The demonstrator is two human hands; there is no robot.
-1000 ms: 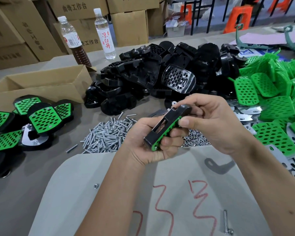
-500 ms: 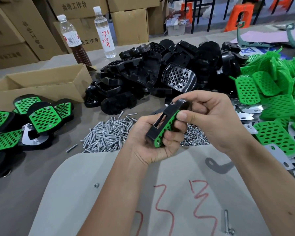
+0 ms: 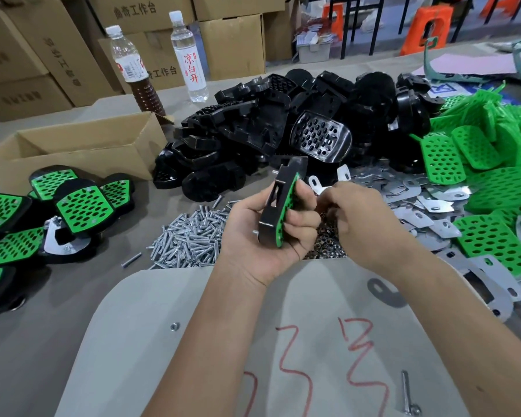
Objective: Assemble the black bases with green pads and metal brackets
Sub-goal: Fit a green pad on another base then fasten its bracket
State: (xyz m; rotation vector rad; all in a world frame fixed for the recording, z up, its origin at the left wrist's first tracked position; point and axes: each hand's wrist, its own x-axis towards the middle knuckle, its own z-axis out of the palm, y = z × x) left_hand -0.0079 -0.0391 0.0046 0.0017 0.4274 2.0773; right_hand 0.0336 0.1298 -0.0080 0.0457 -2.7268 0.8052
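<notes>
An open cardboard box [image 3: 73, 152] is sitting on the surface [image 3: 27, 341] at ten o'clock; its inside is showing only bare cardboard from this angle. Two bottles are standing behind it at eleven o'clock: one [image 3: 134, 70] partly filled with brown liquid, the other [image 3: 190, 58] holding clear liquid.

The left hand [image 3: 262, 233] is reaching up from the bottom edge with its palm turned rightward, holding a black base [image 3: 272, 206] upright on its edge at the centre. A green pad [image 3: 288, 212] is lying against the base's right face. The left fingers [image 3: 303, 221] are curling round the pad side while the thumb is pressing the black side, so this grip is closed firmly on the part.

The right hand [image 3: 364, 224] is coming in from five o'clock, knuckles up, just beside the base. Its fingers are bent and pinching a metal bracket [image 3: 319, 186], whose rounded end is poking out toward twelve o'clock.

Loose black bases [image 3: 283, 130] are heaping at twelve o'clock, green pads [image 3: 487, 176] at two o'clock, brackets [image 3: 418, 200] at three o'clock, screws [image 3: 187, 236] at nine o'clock beside the left hand, and finished assemblies [image 3: 82, 209] farther out at nine o'clock.
</notes>
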